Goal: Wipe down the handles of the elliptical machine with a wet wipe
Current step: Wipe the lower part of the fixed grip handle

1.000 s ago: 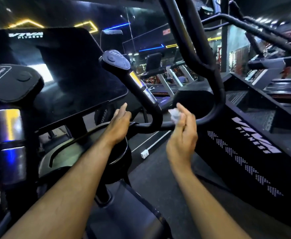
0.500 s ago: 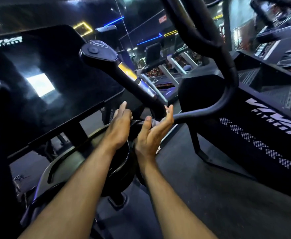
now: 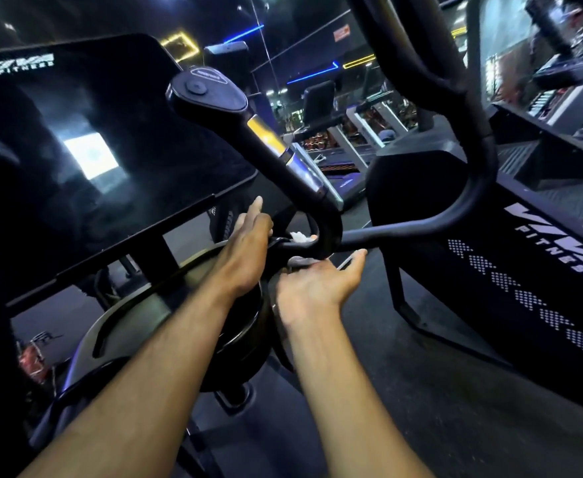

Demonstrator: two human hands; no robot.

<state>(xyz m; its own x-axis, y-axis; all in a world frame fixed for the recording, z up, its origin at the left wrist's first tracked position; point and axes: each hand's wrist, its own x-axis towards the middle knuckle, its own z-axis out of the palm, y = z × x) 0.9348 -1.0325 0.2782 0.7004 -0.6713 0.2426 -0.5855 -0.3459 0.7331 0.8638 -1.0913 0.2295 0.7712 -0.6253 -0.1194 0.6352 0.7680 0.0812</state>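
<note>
A: Right hand (image 3: 312, 282)?
B: Palm up under the handle (image 3: 312, 241) bend, fingers curled round it, pressing the wipe (image 3: 299, 237) on the bar. White bits show above and below.
A: Left hand (image 3: 248, 250)?
B: Fingers straight, resting on the same bar just left of the wipe, beside the console (image 3: 110, 139).
</note>
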